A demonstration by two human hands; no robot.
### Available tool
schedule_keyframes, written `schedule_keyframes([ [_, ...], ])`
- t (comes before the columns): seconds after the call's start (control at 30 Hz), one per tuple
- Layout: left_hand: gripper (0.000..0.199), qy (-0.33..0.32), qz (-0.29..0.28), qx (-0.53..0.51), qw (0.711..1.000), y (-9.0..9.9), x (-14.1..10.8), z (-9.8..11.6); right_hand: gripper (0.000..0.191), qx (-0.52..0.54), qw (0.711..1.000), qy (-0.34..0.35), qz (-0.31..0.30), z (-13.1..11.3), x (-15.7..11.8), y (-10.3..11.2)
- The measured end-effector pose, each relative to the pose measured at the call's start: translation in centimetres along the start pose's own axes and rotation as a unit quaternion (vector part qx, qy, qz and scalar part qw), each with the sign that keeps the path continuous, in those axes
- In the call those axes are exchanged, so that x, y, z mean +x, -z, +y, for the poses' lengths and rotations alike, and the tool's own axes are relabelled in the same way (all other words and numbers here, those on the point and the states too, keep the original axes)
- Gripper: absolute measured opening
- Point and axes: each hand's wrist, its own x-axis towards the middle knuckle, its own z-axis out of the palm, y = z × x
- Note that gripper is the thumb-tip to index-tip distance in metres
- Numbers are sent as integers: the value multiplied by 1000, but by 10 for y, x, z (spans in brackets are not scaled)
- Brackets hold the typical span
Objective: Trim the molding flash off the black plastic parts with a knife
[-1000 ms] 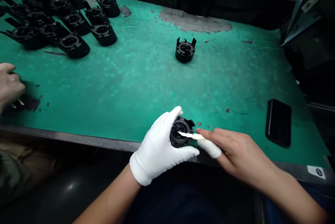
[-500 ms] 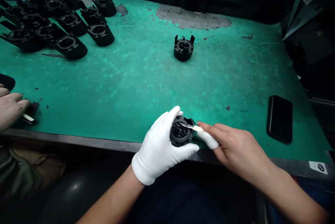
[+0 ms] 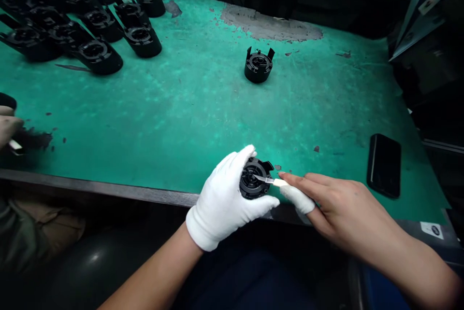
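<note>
My left hand (image 3: 223,199), in a white glove, is wrapped round a round black plastic housing (image 3: 250,185) at the table's front edge. The housing's ringed face is turned up towards me. My right hand (image 3: 326,199) is bare but for a white cover on the thumb, and it pinches a scalpel (image 3: 273,181) with a pale handle. The blade lies over the inner rings of the housing; whether it touches them I cannot tell. Farther back, a similar black housing (image 3: 258,71) with two upright prongs stands on the green table top (image 3: 188,121).
Several taller black housings (image 3: 97,54) crowd the back left. A black phone (image 3: 384,165) lies at the right. At the left edge, another person's hand (image 3: 7,126) holds a pale-handled tool. Grey worn patches (image 3: 268,25) mark the table's far side.
The scalpel's tip sits a little differently over the housing's face, and my right hand has shifted slightly right. The other person's hand has moved left. The whole view has shifted slightly.
</note>
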Motion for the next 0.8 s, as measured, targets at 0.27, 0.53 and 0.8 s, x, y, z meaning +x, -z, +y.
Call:
schedule_keyframes([
  [0.27, 94, -3, 2, 2, 1000, 0, -1, -1, 51, 10, 1000, 16, -5, 1, 0, 2],
  [0.53, 92, -1, 2, 7, 1000, 0, 0, 0, 48, -53, 998, -15, -27, -7, 7, 6],
  [0.8, 95, 2, 15, 19, 1000, -3, -1, -3, 46, -18, 998, -62, -8, -5, 11, 2],
])
